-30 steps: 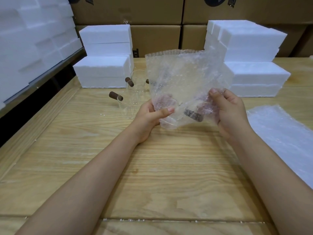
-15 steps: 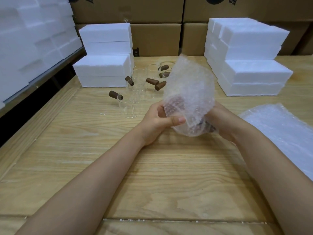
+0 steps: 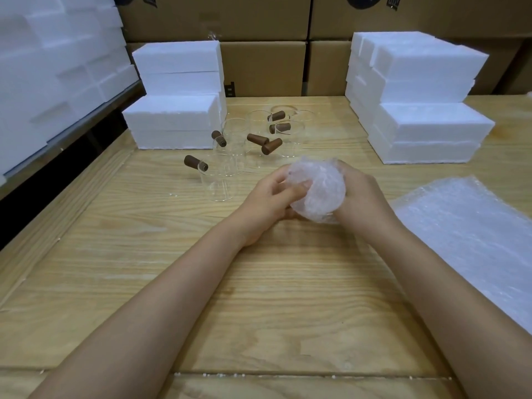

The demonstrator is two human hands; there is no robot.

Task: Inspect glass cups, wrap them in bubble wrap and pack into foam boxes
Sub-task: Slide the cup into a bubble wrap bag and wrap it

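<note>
A bundle of bubble wrap [image 3: 319, 191] with a glass cup hidden inside is held over the middle of the wooden table [image 3: 201, 283]. My left hand [image 3: 273, 197] grips its left side, fingers curled into the wrap. My right hand [image 3: 359, 194] cups and grips its right side. Behind the bundle stand several clear glass cups [image 3: 218, 182] with brown wooden handles [image 3: 195, 163]. White foam boxes are stacked at the back left [image 3: 175, 119] and back right [image 3: 417, 110].
A pile of flat bubble wrap sheets [image 3: 472, 234] lies at the right edge of the table. More foam blocks [image 3: 51, 67] fill a shelf on the left. Cardboard cartons [image 3: 262, 67] line the back wall.
The bubble wrap sheet, first held up spread out, has been folded down and gathered round the cup into a tight ball. Both hands have closed in on it.
</note>
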